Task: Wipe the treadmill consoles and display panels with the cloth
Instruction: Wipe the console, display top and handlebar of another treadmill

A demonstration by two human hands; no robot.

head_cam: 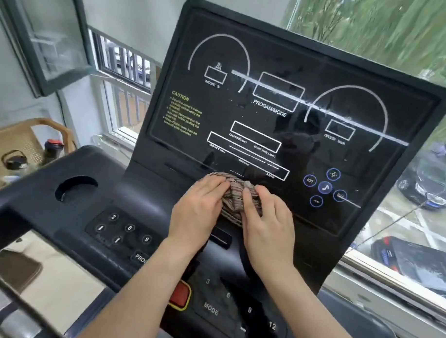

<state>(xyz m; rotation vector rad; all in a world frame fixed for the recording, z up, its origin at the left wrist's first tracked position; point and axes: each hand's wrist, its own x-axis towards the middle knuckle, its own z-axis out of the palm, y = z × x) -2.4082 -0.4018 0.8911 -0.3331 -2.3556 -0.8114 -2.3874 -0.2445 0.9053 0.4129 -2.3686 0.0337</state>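
Observation:
A black treadmill display panel [282, 107] with white outlines and yellow caution text rises in front of me. A bunched brown striped cloth [235, 192] lies against the panel's bottom edge. My left hand [199, 211] presses on the cloth's left side. My right hand [268, 221] covers its right side, fingers spread over the folds. Below my hands the black console [119, 203] carries number keys, a MODE label and a red stop button [179, 293].
A round cup holder [76, 187] is sunk into the console at left. A wicker chair [23, 141] with dark bottles stands at far left. Windows sit close behind and to the right of the panel, with parked cars outside.

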